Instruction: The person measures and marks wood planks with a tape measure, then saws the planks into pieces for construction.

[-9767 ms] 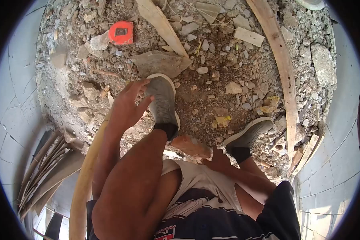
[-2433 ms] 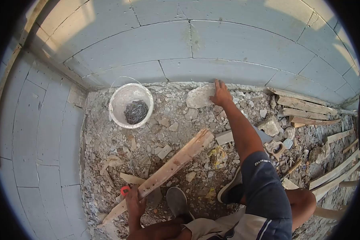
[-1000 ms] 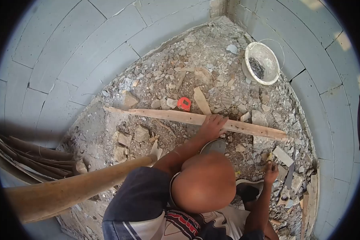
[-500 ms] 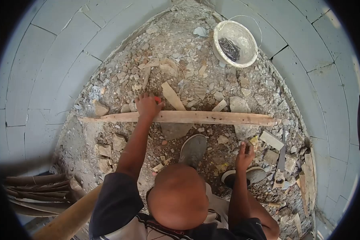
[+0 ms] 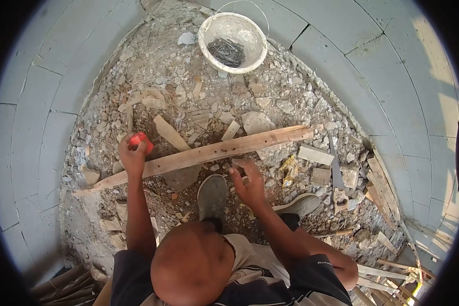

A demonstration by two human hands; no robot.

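Note:
My left hand (image 5: 131, 157) is closed around a small red tape measure (image 5: 142, 143), just beyond the left part of a long wooden plank (image 5: 214, 152). The wrist crosses over the plank in this view. The plank lies at a slant across the rubble, its right end farther away. Near its middle, on the side closer to me, my right hand (image 5: 249, 182) shows spread, bent fingers with nothing in them. The thumb and forefinger point toward the plank's edge.
A whitish bucket (image 5: 257, 53) with nails (image 5: 226, 52) stands at the far side. On the right lie a handsaw (image 5: 336, 176), a short wood block (image 5: 315, 154) and loose strips (image 5: 381, 188). Stones and wood scraps cover the ground between grey walls (image 5: 46, 81).
My right hand has come left, up to the plank's middle. In my left hand the tape measure now shows more fully. The view has shifted and turned, so the plank appears slanted.

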